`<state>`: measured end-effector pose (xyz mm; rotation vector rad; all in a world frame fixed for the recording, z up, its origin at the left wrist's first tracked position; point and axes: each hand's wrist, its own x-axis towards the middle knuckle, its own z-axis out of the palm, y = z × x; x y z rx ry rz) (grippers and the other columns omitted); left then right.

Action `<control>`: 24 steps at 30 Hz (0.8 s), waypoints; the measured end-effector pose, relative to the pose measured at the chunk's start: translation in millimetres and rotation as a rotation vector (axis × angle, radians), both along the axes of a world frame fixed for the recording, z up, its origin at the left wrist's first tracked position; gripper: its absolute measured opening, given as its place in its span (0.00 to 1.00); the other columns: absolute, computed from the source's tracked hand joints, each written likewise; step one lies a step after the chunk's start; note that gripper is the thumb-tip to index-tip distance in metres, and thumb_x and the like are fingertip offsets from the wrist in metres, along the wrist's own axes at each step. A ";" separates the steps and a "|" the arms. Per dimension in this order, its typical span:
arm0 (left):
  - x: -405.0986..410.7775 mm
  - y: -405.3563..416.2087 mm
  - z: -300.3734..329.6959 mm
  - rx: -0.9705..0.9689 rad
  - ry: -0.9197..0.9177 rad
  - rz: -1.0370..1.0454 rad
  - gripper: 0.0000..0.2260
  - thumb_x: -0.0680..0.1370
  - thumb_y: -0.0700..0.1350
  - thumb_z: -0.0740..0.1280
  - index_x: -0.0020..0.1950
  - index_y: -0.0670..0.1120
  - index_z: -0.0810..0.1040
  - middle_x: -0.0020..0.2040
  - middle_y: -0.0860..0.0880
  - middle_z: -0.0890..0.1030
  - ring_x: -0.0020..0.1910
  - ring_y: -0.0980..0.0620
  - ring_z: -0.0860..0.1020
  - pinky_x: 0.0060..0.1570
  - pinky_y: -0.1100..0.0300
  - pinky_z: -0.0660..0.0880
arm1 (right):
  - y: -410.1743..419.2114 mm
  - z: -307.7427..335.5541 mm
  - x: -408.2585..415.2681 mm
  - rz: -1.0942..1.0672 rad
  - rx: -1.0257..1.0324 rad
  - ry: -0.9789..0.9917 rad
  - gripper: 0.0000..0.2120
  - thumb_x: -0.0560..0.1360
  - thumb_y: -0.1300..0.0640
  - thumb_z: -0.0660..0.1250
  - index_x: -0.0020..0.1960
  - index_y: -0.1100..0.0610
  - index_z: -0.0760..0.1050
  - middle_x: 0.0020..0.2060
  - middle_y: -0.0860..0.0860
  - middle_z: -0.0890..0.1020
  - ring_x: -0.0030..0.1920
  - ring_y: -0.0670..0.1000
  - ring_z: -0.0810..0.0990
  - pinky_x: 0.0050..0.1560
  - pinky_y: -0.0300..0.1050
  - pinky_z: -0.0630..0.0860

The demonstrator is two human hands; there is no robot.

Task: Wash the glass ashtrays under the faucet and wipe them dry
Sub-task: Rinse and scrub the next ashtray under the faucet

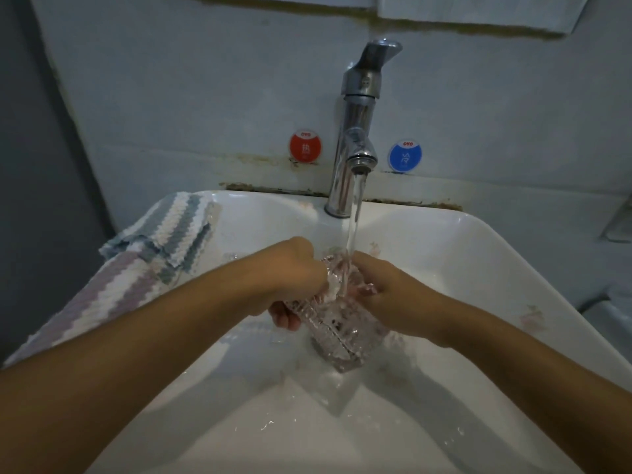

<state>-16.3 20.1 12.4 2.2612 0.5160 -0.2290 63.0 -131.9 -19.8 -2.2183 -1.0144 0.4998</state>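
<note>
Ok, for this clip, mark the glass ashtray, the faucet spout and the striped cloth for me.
glass ashtray [337, 323]: head view, on its ribbed side wall between the hands.
faucet spout [359, 155]: head view, on the chrome outlet just above the water stream.
striped cloth [136, 268]: head view, on the folded part draped over the sink's left rim.

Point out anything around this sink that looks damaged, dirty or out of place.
The sealant seam where the sink meets the wall looks brown and crumbling. Pinkish stains mark the sink's right rim. The striped cloths hang over the left rim.
</note>
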 end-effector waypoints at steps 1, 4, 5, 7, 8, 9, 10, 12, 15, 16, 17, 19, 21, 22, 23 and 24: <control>0.5 1.2 0.0 -0.008 -0.010 0.019 0.05 0.79 0.37 0.65 0.49 0.34 0.74 0.42 0.32 0.82 0.17 0.47 0.73 0.18 0.62 0.70 | -0.8 2.4 0.5 -0.003 -0.026 0.001 0.25 0.80 0.67 0.59 0.73 0.48 0.67 0.66 0.48 0.76 0.63 0.51 0.76 0.57 0.47 0.78; 1.8 3.5 0.0 -0.011 -0.037 0.068 0.05 0.80 0.37 0.65 0.47 0.35 0.73 0.37 0.37 0.78 0.16 0.49 0.73 0.19 0.62 0.71 | -2.0 9.6 0.2 -0.057 -0.108 -0.043 0.17 0.78 0.70 0.56 0.62 0.56 0.73 0.55 0.53 0.78 0.55 0.54 0.78 0.53 0.51 0.78; 1.9 4.1 0.4 -0.016 -0.042 0.074 0.05 0.80 0.37 0.65 0.47 0.35 0.73 0.38 0.37 0.78 0.17 0.49 0.73 0.19 0.62 0.71 | -2.3 10.2 0.0 -0.077 -0.116 -0.046 0.16 0.78 0.71 0.55 0.58 0.57 0.73 0.51 0.53 0.78 0.50 0.53 0.79 0.47 0.49 0.79; 1.9 4.9 1.0 -0.028 -0.042 0.076 0.04 0.79 0.36 0.66 0.48 0.35 0.74 0.40 0.37 0.79 0.17 0.49 0.73 0.19 0.63 0.71 | -3.2 11.7 -3.6 -0.094 -0.105 -0.024 0.11 0.79 0.70 0.55 0.50 0.58 0.72 0.45 0.53 0.77 0.39 0.50 0.81 0.33 0.41 0.77; 1.6 4.6 1.0 -0.037 -0.038 0.074 0.05 0.79 0.37 0.66 0.49 0.35 0.75 0.41 0.37 0.79 0.17 0.50 0.73 0.19 0.63 0.70 | -3.4 13.0 -6.7 -0.097 -0.094 -0.020 0.09 0.82 0.67 0.55 0.47 0.58 0.71 0.42 0.54 0.77 0.34 0.49 0.82 0.29 0.38 0.76; 1.2 3.6 0.6 -0.048 -0.034 0.068 0.05 0.80 0.37 0.66 0.50 0.35 0.75 0.41 0.37 0.79 0.17 0.50 0.72 0.19 0.63 0.70 | -4.1 13.4 -7.9 -0.100 -0.082 -0.030 0.11 0.84 0.61 0.55 0.45 0.59 0.71 0.40 0.55 0.79 0.30 0.50 0.83 0.27 0.38 0.76; 1.1 2.1 0.1 -0.058 -0.029 0.062 0.05 0.80 0.37 0.65 0.51 0.35 0.75 0.41 0.37 0.79 0.17 0.50 0.72 0.18 0.63 0.69 | -4.8 14.1 -9.0 -0.104 -0.075 -0.046 0.14 0.86 0.56 0.55 0.44 0.59 0.71 0.37 0.57 0.80 0.27 0.51 0.83 0.26 0.37 0.75; 1.1 -0.8 -1.5 -0.071 -0.026 0.058 0.05 0.80 0.38 0.65 0.50 0.36 0.74 0.40 0.37 0.79 0.16 0.50 0.72 0.18 0.64 0.69 | -5.9 14.6 -7.6 -0.114 -0.072 -0.073 0.17 0.86 0.53 0.54 0.42 0.59 0.71 0.35 0.56 0.80 0.26 0.52 0.83 0.24 0.37 0.73; 1.6 -1.7 -3.2 -0.064 -0.027 0.064 0.04 0.80 0.37 0.64 0.47 0.36 0.74 0.39 0.37 0.79 0.16 0.49 0.72 0.18 0.64 0.69 | -5.1 11.8 -5.1 -0.083 -0.135 -0.066 0.12 0.83 0.65 0.57 0.41 0.58 0.68 0.39 0.50 0.74 0.29 0.48 0.80 0.25 0.36 0.73; 1.5 -1.3 -3.5 -0.053 -0.026 0.064 0.04 0.80 0.36 0.64 0.47 0.36 0.74 0.41 0.35 0.80 0.16 0.49 0.72 0.18 0.63 0.69 | -4.3 12.1 -5.0 -0.078 -0.172 -0.051 0.12 0.81 0.69 0.57 0.42 0.56 0.68 0.41 0.50 0.74 0.32 0.46 0.79 0.27 0.36 0.74; 0.9 -1.0 -3.5 -0.043 -0.021 0.064 0.04 0.80 0.36 0.65 0.47 0.36 0.74 0.44 0.34 0.81 0.16 0.49 0.72 0.18 0.63 0.70 | -3.6 11.8 -3.8 -0.070 -0.201 -0.021 0.12 0.79 0.72 0.57 0.45 0.56 0.69 0.44 0.52 0.75 0.37 0.46 0.78 0.32 0.37 0.75; -0.4 -1.7 -4.1 -0.025 -0.009 0.054 0.03 0.80 0.36 0.65 0.49 0.36 0.73 0.49 0.33 0.81 0.15 0.50 0.72 0.18 0.63 0.70 | -3.8 13.6 -3.3 -0.059 -0.208 0.092 0.16 0.75 0.73 0.57 0.56 0.57 0.73 0.52 0.54 0.78 0.50 0.50 0.79 0.47 0.44 0.81; -0.9 -3.1 -5.3 -0.007 0.002 0.044 0.03 0.80 0.37 0.64 0.50 0.36 0.73 0.49 0.35 0.81 0.15 0.51 0.72 0.18 0.63 0.69 | -4.9 16.8 -6.0 -0.055 -0.207 0.142 0.19 0.74 0.74 0.57 0.60 0.57 0.73 0.55 0.54 0.78 0.55 0.52 0.78 0.54 0.48 0.79; -0.5 -3.6 -6.5 -0.003 0.002 0.042 0.03 0.81 0.37 0.63 0.50 0.36 0.73 0.49 0.35 0.81 0.15 0.51 0.73 0.18 0.63 0.69 | -5.2 17.0 -7.7 -0.058 -0.204 0.124 0.19 0.74 0.74 0.57 0.58 0.58 0.74 0.55 0.54 0.78 0.55 0.53 0.77 0.54 0.48 0.78; 0.0 -3.8 -7.2 -0.001 -0.002 0.041 0.03 0.81 0.37 0.62 0.51 0.36 0.72 0.49 0.35 0.81 0.15 0.51 0.73 0.18 0.63 0.70 | -5.1 15.3 -8.1 -0.064 -0.201 0.089 0.18 0.74 0.74 0.56 0.56 0.58 0.74 0.53 0.54 0.78 0.55 0.54 0.77 0.52 0.49 0.78; 0.5 -3.9 -7.6 0.001 -0.007 0.039 0.03 0.81 0.37 0.62 0.51 0.36 0.72 0.48 0.34 0.81 0.16 0.51 0.73 0.18 0.62 0.70 | -4.3 13.8 -9.0 -0.072 -0.194 0.041 0.16 0.74 0.73 0.57 0.53 0.57 0.73 0.51 0.53 0.78 0.53 0.55 0.77 0.49 0.48 0.78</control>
